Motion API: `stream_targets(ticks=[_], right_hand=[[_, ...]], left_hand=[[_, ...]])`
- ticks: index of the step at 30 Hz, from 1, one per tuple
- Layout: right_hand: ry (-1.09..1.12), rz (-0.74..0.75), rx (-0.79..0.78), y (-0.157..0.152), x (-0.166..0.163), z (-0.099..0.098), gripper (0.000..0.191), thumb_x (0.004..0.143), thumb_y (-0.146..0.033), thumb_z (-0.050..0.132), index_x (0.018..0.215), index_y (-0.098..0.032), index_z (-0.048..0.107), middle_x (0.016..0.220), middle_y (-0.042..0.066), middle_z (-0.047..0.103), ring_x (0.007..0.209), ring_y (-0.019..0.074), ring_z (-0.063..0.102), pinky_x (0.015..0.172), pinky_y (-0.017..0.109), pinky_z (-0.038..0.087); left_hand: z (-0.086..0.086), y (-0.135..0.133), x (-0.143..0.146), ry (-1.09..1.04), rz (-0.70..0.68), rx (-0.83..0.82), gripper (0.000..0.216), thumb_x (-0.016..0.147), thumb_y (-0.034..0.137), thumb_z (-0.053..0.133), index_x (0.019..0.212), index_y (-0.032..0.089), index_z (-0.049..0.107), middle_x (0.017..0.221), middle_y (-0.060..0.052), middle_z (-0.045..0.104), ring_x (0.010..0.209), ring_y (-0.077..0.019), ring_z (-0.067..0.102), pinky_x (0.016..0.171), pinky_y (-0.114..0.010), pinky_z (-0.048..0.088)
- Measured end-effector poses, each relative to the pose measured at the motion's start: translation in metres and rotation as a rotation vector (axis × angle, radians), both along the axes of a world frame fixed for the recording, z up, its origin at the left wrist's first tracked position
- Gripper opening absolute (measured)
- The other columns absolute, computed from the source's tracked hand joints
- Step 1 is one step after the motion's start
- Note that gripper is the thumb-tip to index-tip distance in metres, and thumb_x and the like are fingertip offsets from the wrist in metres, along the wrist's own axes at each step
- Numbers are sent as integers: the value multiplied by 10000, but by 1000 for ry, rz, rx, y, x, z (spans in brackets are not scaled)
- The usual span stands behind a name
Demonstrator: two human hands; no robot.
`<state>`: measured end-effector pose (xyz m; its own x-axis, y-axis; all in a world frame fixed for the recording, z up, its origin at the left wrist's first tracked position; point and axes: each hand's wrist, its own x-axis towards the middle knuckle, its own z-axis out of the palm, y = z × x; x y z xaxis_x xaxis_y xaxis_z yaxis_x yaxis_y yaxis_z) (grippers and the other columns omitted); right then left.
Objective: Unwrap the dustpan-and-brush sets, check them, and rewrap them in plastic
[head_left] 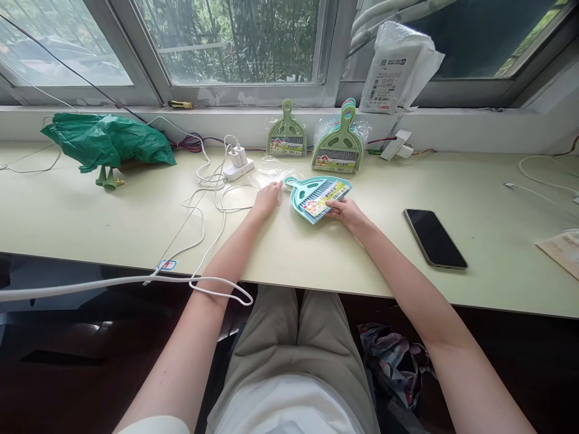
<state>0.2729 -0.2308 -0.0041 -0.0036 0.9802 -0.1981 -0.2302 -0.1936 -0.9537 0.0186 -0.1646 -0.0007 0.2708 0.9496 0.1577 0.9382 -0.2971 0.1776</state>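
A small teal dustpan set (316, 196) with a colourful label lies flat on the pale desk (90, 217) in front of me. My right hand (346, 211) grips its lower right edge, fingers closed on it. My left hand (268, 198) rests to the left of the dustpan's handle, fingers on a clear plastic wrapper (271, 175); whether they pinch it is not visible. Against the back wall stand a green dustpan set (286, 134) and a wrapped stack of dustpan sets (339, 144).
A black phone (435, 237) lies to the right. White cables (203, 205) and a power strip (237, 167) sit to the left, with a green plastic bag (106, 140) beyond. A white parcel (398, 69) leans on the sill. A paper packet (563, 248) lies at the far right.
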Motion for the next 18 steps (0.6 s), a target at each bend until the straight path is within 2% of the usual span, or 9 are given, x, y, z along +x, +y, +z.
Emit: stream_targets(ticks=[5,9,11,13,15,18], right_hand=[[-3,10,-10,-2,-1,3,73,826,-64,682,858,-127,704,850,73,794,716,157,755,715,265,658],[-3,23,23,-2,-2,1,86,814,-78,697,882,-126,716,886,72,796,728,162,756,701,272,657],[-9,27,48,-3,-3,0,103,797,-92,723,896,-123,720,921,79,797,735,168,757,711,281,656],[-17,32,66,-3,-5,0,130,778,-102,751,903,-124,723,946,83,795,741,178,758,729,303,656],[-23,32,71,-3,-6,-1,154,764,-104,769,908,-128,723,944,84,795,745,190,760,748,328,656],[-18,10,62,-3,-7,-1,144,776,-95,755,912,-131,721,925,79,793,746,188,759,751,329,656]], left_hand=[[1,1,3,-67,36,36,670,886,1,310,1523,187,409,1432,-147,542,1248,-271,579,1020,-371,475],[4,-3,7,-126,-4,95,718,863,-2,348,1554,195,355,1526,-105,467,1334,-273,509,1062,-381,459],[5,-6,9,-131,-45,133,726,853,3,378,1555,184,353,1562,-93,428,1393,-268,446,1142,-401,391],[6,-8,11,-130,-100,166,725,848,4,391,1548,194,371,1576,-70,416,1424,-253,407,1227,-433,264],[6,-8,13,-164,-174,169,716,847,6,396,1533,214,401,1573,-44,426,1432,-232,400,1255,-441,190],[5,-7,18,-294,-287,120,669,860,34,413,1502,218,451,1557,-34,452,1434,-205,404,1226,-390,265]])
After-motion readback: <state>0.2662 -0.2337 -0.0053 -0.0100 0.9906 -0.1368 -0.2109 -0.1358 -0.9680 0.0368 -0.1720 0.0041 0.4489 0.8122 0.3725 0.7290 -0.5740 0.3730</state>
